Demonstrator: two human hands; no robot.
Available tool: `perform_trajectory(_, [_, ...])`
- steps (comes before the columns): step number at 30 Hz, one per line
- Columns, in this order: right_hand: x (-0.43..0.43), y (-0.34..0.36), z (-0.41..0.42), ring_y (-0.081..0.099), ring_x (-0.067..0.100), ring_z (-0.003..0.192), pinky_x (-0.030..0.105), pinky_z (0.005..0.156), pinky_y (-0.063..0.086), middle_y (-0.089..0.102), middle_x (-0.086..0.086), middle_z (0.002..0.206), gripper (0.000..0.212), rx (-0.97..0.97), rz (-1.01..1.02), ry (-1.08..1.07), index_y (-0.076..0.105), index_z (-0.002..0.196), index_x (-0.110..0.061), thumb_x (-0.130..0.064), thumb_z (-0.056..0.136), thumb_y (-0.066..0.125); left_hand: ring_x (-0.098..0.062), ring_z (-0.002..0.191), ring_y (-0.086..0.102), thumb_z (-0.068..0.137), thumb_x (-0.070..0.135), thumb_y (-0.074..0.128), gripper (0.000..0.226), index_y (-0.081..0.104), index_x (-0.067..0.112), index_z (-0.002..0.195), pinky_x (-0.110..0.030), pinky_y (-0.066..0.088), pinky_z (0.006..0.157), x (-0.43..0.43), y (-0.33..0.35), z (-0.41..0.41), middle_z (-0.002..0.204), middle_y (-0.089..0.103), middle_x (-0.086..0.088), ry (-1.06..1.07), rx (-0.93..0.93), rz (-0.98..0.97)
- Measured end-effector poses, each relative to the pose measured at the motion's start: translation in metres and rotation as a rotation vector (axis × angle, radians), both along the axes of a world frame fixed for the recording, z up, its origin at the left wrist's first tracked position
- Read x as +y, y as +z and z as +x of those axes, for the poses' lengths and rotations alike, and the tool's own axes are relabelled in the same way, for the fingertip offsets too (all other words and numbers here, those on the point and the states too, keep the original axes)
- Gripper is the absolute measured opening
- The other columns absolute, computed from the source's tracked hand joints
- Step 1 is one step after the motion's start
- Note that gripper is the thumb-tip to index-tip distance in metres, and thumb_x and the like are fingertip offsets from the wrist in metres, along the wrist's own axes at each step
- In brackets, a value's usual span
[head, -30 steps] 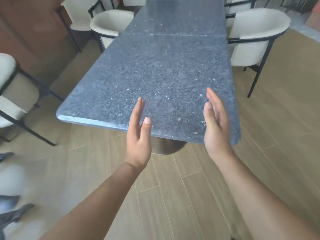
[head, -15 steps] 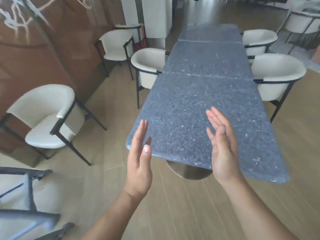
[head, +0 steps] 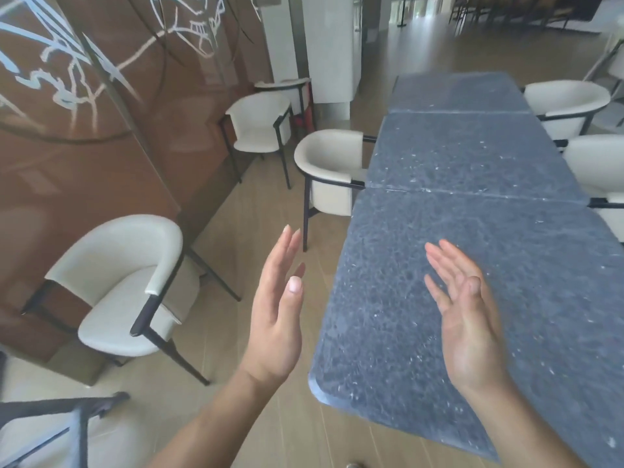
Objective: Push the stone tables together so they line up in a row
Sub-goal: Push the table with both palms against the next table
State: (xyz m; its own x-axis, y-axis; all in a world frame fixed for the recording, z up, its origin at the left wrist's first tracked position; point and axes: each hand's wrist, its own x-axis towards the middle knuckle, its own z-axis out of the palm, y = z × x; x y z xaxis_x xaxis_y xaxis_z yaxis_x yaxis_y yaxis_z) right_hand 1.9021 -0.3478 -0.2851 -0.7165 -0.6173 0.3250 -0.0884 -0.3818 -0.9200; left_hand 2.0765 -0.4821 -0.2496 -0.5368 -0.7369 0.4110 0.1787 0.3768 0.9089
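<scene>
The left hand (head: 275, 319) is raised flat and empty over the floor beside the near table (head: 456, 298), and the right hand (head: 467, 319) hovers spread and empty above its top, touching nothing, likely because pushing is finished. The 3 tables (head: 472, 157) sit edge to edge in 1 row, chairs (head: 128, 285) alongside. No readable writing shows.

Both bare forearms extended forward. Left hand (head: 275, 319) raised, fingers straight, thumb alongside, palm facing inward. Right hand (head: 467, 319) flat, fingers spread, palm facing left. Neither grips anything.
</scene>
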Motion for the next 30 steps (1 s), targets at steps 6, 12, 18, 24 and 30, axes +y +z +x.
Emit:
perform_trajectory(6, [-0.112, 0.015, -0.004, 0.049, 0.014, 0.152, 0.052, 0.127, 0.034, 0.060, -0.004, 0.157, 0.067, 0.033, 0.002, -0.009, 0.062, 0.140, -0.041, -0.084, 0.089, 0.055, -0.015, 0.151, 0.036, 0.095, 0.065, 0.043, 0.077, 0.030, 0.021, 0.156, -0.057, 0.032, 0.119, -0.118, 0.011, -0.018, 0.160, 0.041, -0.003, -0.059, 0.001, -0.012])
perform_trajectory(12, [-0.217, 0.007, 0.006, 0.049, 0.014, 0.152, 0.051, 0.127, 0.034, 0.058, -0.003, 0.158, 0.070, 0.046, 0.008, -0.147, 0.060, 0.141, -0.037, -0.084, 0.089, 0.055, -0.018, 0.151, 0.036, 0.094, 0.067, 0.042, 0.069, 0.033, 0.032, 0.153, -0.058, 0.031, 0.119, -0.241, -0.001, -0.039, 0.159, 0.043, -0.001, -0.229, -0.005, -0.001])
perform_trajectory(18, [-0.306, 0.000, 0.037, 0.050, 0.013, 0.151, 0.049, 0.126, 0.036, 0.059, -0.003, 0.157, 0.074, 0.033, 0.054, -0.377, 0.059, 0.143, -0.036, -0.086, 0.088, 0.055, -0.012, 0.150, 0.037, 0.095, 0.062, 0.046, 0.070, 0.033, 0.027, 0.154, -0.055, 0.033, 0.120, -0.363, -0.005, -0.051, 0.159, 0.043, -0.003, -0.477, 0.021, 0.041])
perform_trajectory(24, [-0.370, 0.010, 0.031, 0.043, 0.014, 0.156, 0.054, 0.128, 0.032, 0.054, -0.012, 0.161, 0.059, 0.110, 0.143, -0.525, 0.058, 0.145, -0.049, -0.080, 0.096, 0.048, -0.017, 0.148, 0.040, 0.095, 0.061, 0.048, 0.076, 0.034, 0.016, 0.154, -0.055, 0.035, 0.119, -0.444, -0.005, -0.096, 0.157, 0.046, -0.008, -0.672, 0.056, 0.048])
perform_trajectory(30, [-0.420, -0.026, -0.018, 0.042, 0.015, 0.157, 0.058, 0.126, 0.031, 0.053, -0.009, 0.162, 0.060, 0.064, 0.159, -0.679, 0.055, 0.149, -0.042, -0.076, 0.101, 0.046, -0.018, 0.149, 0.040, 0.094, 0.062, 0.050, 0.064, 0.039, 0.030, 0.148, -0.054, 0.034, 0.119, -0.498, -0.029, -0.186, 0.157, 0.045, -0.008, -0.841, 0.040, 0.066])
